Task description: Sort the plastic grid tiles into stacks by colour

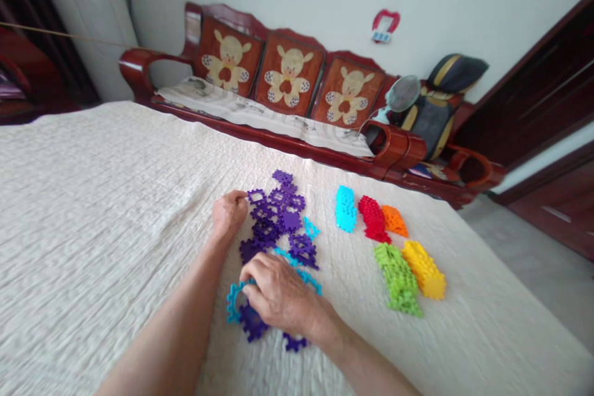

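A heap of purple interlocking tiles (273,213) with toothed edges lies on the cream bed cover. At its left side, my left hand (229,215) is closed, its fingertips pinching the edge of a purple tile (256,197). Nearer to me, my right hand (281,294) reaches over the loose pieces with thumb and fingers curled together. They meet at the edge of a light blue tile (233,304); the palm hides part of the pieces below. Under and beside this hand lie a purple tile (253,323) and another light blue tile (309,281). A small light blue triangular piece (310,229) rests right of the heap.
To the right stand stacks of tiles: light blue (346,209), red (374,219), orange (394,221), green (398,278) and yellow (424,269). Beyond the cover's far edge is a wooden sofa (278,130) with bear cushions. A small fan (403,94) stands by its right arm.
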The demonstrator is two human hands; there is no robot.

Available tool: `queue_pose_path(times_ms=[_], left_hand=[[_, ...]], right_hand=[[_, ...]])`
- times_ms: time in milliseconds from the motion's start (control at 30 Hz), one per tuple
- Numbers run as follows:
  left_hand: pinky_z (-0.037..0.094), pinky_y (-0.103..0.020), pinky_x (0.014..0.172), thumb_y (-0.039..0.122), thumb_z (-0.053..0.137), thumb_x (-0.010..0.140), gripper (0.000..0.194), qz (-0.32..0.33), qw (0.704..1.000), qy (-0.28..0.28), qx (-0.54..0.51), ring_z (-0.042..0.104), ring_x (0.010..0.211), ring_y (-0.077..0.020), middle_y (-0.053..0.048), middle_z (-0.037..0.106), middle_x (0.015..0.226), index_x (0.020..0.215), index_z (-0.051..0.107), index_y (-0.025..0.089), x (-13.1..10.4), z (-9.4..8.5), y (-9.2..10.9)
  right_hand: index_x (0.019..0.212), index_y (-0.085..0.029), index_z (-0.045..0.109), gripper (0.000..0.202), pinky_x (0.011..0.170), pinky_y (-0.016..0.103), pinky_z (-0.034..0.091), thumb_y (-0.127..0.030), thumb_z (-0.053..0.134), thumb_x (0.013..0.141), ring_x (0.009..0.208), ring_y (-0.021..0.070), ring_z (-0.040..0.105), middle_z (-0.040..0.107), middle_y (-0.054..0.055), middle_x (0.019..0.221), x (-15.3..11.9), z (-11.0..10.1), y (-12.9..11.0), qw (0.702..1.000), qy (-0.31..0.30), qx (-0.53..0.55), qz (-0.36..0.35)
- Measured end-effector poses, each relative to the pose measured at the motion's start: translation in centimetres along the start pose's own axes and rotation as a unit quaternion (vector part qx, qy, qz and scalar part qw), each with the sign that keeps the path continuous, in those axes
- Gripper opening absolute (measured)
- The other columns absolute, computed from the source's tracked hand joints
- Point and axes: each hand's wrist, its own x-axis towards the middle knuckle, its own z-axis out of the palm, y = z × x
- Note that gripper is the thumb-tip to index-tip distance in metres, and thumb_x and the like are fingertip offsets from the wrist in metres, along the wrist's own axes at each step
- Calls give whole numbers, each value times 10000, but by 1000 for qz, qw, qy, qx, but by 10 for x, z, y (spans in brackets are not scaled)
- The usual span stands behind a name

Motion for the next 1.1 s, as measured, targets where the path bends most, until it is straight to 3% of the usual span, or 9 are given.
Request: queue_pose_path(times_ms=[100,200,367,500,633,733,867,1000,1100], left_hand=[[469,-278,922,210,443,817,370,2,1000,2,0,673,982,-211,-55,749,1001,1041,737,202,-1,-1,2],[478,-290,912,209,437,819,380,3,1000,-5,2,678,966,-220,-59,748,1011,1061,730,199,-1,-1,3],[491,-275,877,226,447,818,367,-4,1000,-4,21,683,935,-217,-55,753,967,1042,738,216,0,0,2],[491,-271,865,226,441,822,365,-6,1000,-4,27,685,896,-208,-52,754,940,1033,740,221,1,2,1],[484,-293,891,212,449,816,365,-4,1000,-7,27,676,919,-210,-50,749,972,1044,733,219,1,3,0],[476,-307,909,200,450,818,360,4,1000,-6,29,668,938,-212,-54,747,979,1047,729,205,1,3,0],[476,-316,910,203,446,823,359,-1,999,-7,36,666,952,-229,-68,746,984,1037,735,198,0,0,3],[482,-325,902,230,442,823,368,-7,999,-9,32,669,956,-247,-71,746,987,1038,740,210,0,-1,4],[488,-328,889,240,444,819,368,-9,999,-10,34,671,955,-255,-68,748,988,1036,741,220,1,0,3]], right_hand=[[934,-205,579,97,806,252,444,-148,532,872,874,132,577,630,5,901,3,-10,5,993,61,97,8],[964,-212,591,150,782,249,471,-136,519,858,852,126,597,642,5,914,2,-25,20,975,162,150,24],[875,-215,581,166,874,332,477,-107,481,800,933,181,605,638,40,921,-30,-47,70,945,313,60,77],[849,-218,563,195,889,361,485,-87,449,760,951,192,612,643,46,934,-69,-46,107,943,304,11,133],[921,-211,587,346,953,387,475,-38,403,685,1067,195,594,632,66,1044,-87,-38,124,952,271,-3,144],[1088,-207,572,493,1015,404,445,-38,425,649,1167,200,556,604,81,1177,-89,-38,125,964,226,3,140],[1209,-187,531,512,1037,441,426,-122,540,701,1191,242,540,584,114,1248,-86,-37,117,971,175,-8,164],[1180,-178,552,426,1002,449,451,-166,563,754,1133,249,556,608,111,1178,-82,-29,111,962,180,-57,199],[1216,-188,537,486,1016,446,447,-129,558,734,1164,248,537,591,108,1209,-78,-30,115,955,204,-86,195]])
